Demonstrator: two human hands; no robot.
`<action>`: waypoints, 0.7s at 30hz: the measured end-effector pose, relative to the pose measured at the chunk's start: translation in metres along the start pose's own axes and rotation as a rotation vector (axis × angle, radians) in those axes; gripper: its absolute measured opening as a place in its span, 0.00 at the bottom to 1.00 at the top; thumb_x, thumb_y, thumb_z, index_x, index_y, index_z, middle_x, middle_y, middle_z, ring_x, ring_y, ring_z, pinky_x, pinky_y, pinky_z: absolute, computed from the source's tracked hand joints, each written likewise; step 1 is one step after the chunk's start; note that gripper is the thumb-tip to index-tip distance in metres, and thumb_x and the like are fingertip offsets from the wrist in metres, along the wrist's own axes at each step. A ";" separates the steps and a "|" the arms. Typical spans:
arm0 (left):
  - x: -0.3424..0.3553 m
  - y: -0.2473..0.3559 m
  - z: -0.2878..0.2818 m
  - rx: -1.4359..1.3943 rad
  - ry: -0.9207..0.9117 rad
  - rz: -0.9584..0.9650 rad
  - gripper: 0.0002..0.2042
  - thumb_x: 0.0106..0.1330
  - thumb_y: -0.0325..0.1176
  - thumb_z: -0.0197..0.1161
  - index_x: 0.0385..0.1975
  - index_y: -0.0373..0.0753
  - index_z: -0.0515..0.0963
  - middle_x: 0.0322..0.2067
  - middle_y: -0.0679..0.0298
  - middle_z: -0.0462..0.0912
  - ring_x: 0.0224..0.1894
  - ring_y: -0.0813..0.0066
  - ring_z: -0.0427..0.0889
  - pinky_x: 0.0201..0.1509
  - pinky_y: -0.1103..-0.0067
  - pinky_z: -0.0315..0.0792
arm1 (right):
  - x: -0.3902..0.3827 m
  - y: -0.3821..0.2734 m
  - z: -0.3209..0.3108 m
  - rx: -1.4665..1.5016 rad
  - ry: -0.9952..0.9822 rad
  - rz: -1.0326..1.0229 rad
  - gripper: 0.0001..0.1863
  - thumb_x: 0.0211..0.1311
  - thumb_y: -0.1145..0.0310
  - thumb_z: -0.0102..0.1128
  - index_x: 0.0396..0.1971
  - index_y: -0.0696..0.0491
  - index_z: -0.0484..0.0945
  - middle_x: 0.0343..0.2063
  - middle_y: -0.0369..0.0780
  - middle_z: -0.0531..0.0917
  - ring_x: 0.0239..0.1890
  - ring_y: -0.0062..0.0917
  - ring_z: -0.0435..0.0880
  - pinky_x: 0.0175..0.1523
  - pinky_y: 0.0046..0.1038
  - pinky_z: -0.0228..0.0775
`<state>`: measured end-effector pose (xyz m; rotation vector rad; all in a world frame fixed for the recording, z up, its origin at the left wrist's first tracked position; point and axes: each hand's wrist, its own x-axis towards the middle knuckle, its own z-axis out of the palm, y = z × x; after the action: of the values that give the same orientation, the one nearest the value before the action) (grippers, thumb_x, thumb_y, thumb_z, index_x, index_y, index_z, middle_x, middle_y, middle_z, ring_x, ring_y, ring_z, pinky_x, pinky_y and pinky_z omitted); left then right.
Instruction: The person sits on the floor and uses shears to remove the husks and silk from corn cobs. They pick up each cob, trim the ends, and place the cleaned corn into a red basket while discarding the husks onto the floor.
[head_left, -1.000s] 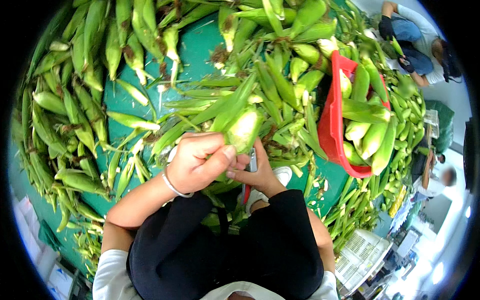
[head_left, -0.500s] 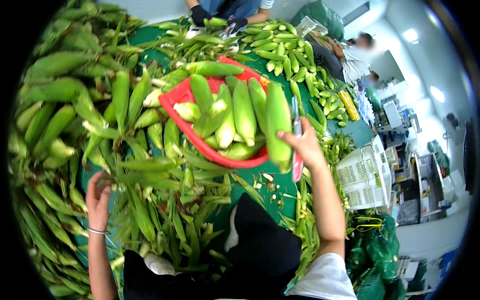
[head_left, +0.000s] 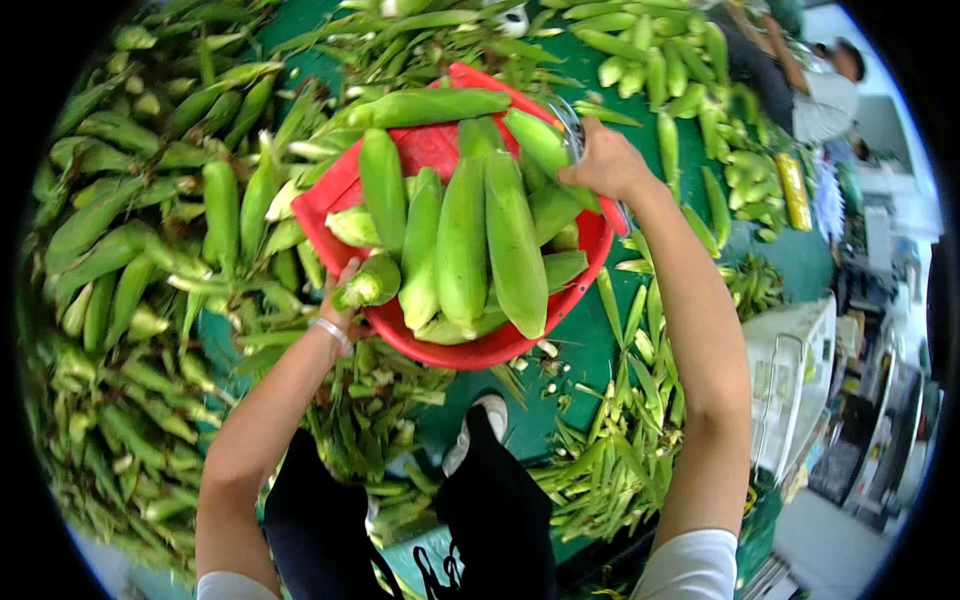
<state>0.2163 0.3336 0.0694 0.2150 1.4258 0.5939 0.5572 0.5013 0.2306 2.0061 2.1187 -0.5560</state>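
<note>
My right hand [head_left: 605, 168], red basket's [head_left: 425, 150] two o'clock, clasps red-handled tool [head_left: 613, 213]; left hand [head_left: 343, 297], eight o'clock, grip unclear. Tilting could roll twelve-o'clock cob [head_left: 430, 107] off.

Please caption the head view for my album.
Left hand and right hand at a red basin heaped with green corn.

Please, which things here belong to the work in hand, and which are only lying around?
In the work:
- red basin
- corn ears inside it
- metal tool in the right hand

Lying around:
- white crate
- yellow package
- loose husk leaves
</note>
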 end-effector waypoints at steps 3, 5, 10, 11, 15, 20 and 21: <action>0.026 -0.004 -0.009 -0.131 0.077 -0.182 0.30 0.62 0.64 0.45 0.60 0.56 0.65 0.59 0.70 0.69 0.61 0.61 0.66 0.54 0.42 0.57 | 0.033 -0.027 -0.010 -0.243 0.053 -0.245 0.32 0.39 0.59 0.68 0.46 0.55 0.68 0.43 0.47 0.78 0.48 0.39 0.77 0.51 0.43 0.67; 0.028 -0.011 -0.016 -0.269 0.063 -0.244 0.30 0.61 0.65 0.44 0.60 0.57 0.66 0.58 0.69 0.70 0.59 0.61 0.68 0.51 0.40 0.58 | 0.053 -0.045 -0.006 -0.333 0.089 -0.379 0.29 0.41 0.61 0.66 0.46 0.54 0.68 0.44 0.46 0.77 0.49 0.38 0.76 0.52 0.45 0.65; 0.033 -0.019 0.016 -0.334 0.365 -0.065 0.26 0.63 0.58 0.45 0.58 0.56 0.63 0.53 0.66 0.73 0.53 0.61 0.74 0.44 0.50 0.69 | 0.060 -0.074 -0.020 -0.212 0.066 -0.462 0.27 0.43 0.64 0.63 0.47 0.54 0.69 0.46 0.47 0.75 0.51 0.38 0.74 0.54 0.48 0.61; 0.036 -0.025 0.002 -0.464 0.344 -0.031 0.22 0.65 0.50 0.45 0.59 0.56 0.60 0.54 0.64 0.72 0.52 0.60 0.74 0.45 0.53 0.72 | 0.055 -0.071 -0.028 -0.204 0.030 -0.439 0.31 0.40 0.60 0.65 0.47 0.54 0.69 0.44 0.47 0.76 0.50 0.42 0.74 0.52 0.47 0.66; 0.043 -0.021 0.039 -0.485 0.254 0.065 0.20 0.70 0.34 0.50 0.60 0.54 0.57 0.51 0.60 0.73 0.46 0.59 0.77 0.43 0.62 0.77 | 0.052 0.030 -0.041 -0.048 -0.032 -0.116 0.33 0.38 0.58 0.66 0.47 0.58 0.68 0.43 0.51 0.77 0.47 0.44 0.77 0.50 0.41 0.70; 0.074 -0.074 -0.129 -0.231 0.401 0.136 0.17 0.62 0.36 0.59 0.49 0.38 0.71 0.36 0.63 0.81 0.35 0.61 0.80 0.39 0.68 0.76 | 0.086 0.061 -0.002 0.266 -0.245 0.201 0.33 0.37 0.56 0.67 0.41 0.64 0.70 0.35 0.51 0.80 0.38 0.40 0.80 0.44 0.35 0.72; 0.082 -0.062 -0.111 0.142 0.423 0.150 0.17 0.61 0.40 0.59 0.45 0.37 0.74 0.33 0.64 0.82 0.33 0.62 0.80 0.38 0.69 0.75 | 0.079 0.079 -0.002 0.308 -0.324 0.309 0.34 0.37 0.55 0.67 0.41 0.65 0.70 0.35 0.51 0.80 0.38 0.38 0.80 0.43 0.34 0.71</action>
<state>0.1276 0.3000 -0.0486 0.3252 1.8756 0.6881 0.6289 0.5767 0.1909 2.1591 1.5752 -1.1167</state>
